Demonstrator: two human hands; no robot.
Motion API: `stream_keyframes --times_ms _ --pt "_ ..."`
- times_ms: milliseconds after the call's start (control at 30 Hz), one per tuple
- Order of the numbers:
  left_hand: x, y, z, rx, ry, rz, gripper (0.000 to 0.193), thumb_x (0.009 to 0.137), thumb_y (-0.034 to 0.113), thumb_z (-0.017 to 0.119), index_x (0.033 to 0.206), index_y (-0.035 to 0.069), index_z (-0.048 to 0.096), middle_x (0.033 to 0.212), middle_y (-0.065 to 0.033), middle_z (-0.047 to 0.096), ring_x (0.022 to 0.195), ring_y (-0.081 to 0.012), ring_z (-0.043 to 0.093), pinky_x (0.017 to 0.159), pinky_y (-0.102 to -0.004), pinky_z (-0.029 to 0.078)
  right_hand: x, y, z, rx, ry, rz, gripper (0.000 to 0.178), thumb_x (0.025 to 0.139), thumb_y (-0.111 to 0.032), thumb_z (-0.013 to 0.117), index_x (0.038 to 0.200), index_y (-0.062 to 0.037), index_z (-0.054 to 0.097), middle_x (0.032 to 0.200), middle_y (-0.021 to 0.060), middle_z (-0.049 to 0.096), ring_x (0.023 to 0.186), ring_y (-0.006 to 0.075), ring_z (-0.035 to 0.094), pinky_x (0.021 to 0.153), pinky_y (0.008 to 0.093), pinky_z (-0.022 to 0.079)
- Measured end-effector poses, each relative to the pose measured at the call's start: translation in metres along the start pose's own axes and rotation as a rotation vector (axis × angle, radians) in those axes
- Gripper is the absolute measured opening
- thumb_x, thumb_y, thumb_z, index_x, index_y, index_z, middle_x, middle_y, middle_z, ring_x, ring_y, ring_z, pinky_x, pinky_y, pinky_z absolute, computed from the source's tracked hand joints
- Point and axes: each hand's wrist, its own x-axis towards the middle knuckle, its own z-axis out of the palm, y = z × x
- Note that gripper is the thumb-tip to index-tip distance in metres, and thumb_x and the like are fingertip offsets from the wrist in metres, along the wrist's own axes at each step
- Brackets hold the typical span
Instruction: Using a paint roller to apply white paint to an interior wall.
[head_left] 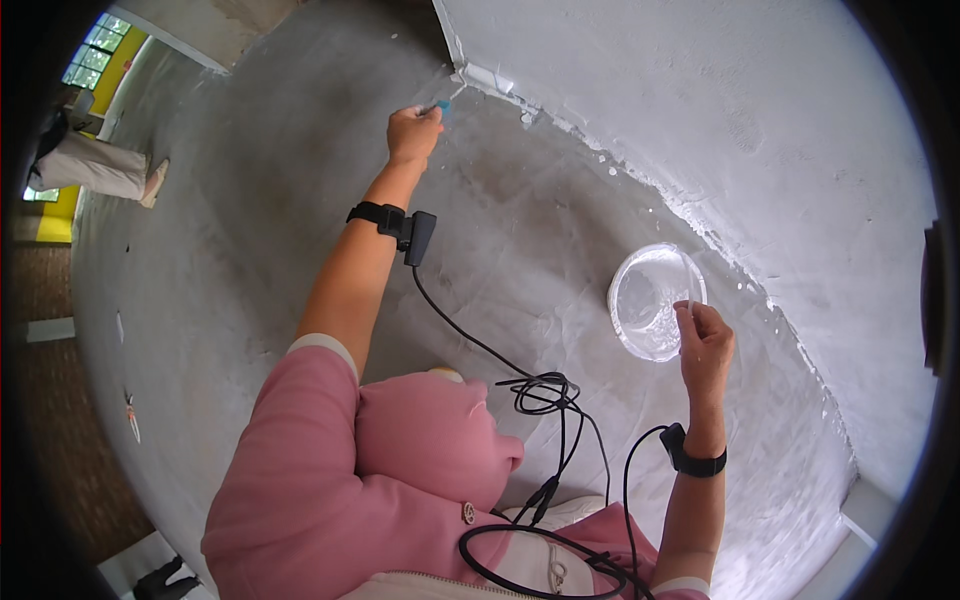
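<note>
My left hand (413,135) reaches far forward, closed around a small tool with a teal part (443,105). Its tip is close to the foot of the white wall, at the corner; most of the tool is hidden by my fingers. On the right, my right hand (706,338) is closed at the near right side of a translucent white bucket (618,300). The fingers pinch what looks like its thin pale handle. Wet white material coats the inside of the bucket, which stands on the floor beside the wall.
A rough white-spattered edge runs where the white wall (740,120) meets the grey floor (270,200). Black cables (545,393) hang from my wrist straps across my lap. Another person's leg (100,165) is at the far left. An orange-handled tool (132,415) lies on the floor at left.
</note>
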Motion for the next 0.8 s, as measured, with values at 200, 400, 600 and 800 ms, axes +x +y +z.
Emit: stream_keyframes --times_ms 200,400,600,800 --pt "-0.013 0.010 -0.012 -0.063 0.044 0.093 0.025 0.086 0.015 0.066 0.096 -0.007 0.066 0.080 -0.0075 0.066 0.072 -0.0127 0.063 0.063 -0.0267 0.047 -0.005 0.012 -0.001 -0.024 0.007 -0.027 0.015 0.085 -0.009 0.065 0.094 0.0020 0.070 0.071 0.0039 0.059 0.057 0.0067 0.047 0.055 0.0238 0.038" --pt "0.012 -0.018 0.004 -0.064 0.046 -0.041 0.024 0.088 0.017 0.065 0.096 -0.006 0.066 0.076 -0.0058 0.063 0.068 -0.0090 0.059 0.049 -0.0244 0.037 -0.007 0.008 -0.001 -0.066 -0.018 0.014 0.015 0.085 -0.008 0.065 0.094 0.0023 0.070 0.072 0.0045 0.060 0.058 0.0070 0.047 0.056 0.0243 0.038" --pt "0.011 -0.029 0.003 -0.181 0.021 -0.132 0.022 0.088 0.017 0.064 0.095 -0.004 0.065 0.076 -0.0088 0.063 0.053 -0.0067 0.049 0.039 -0.0218 0.028 -0.008 0.015 -0.001 -0.044 0.007 -0.022 0.014 0.085 -0.007 0.064 0.093 0.0030 0.070 0.072 0.0048 0.060 0.059 0.0070 0.047 0.056 0.0242 0.039" --pt "0.004 -0.007 -0.021 -0.222 0.027 -0.053 0.021 0.088 0.016 0.065 0.095 -0.004 0.064 0.078 -0.0109 0.065 0.046 -0.0032 0.037 0.039 -0.0211 0.025 -0.010 0.019 -0.003 -0.035 -0.008 -0.013 0.014 0.086 -0.007 0.064 0.094 0.0025 0.070 0.072 0.0041 0.059 0.059 0.0069 0.046 0.057 0.0233 0.038"
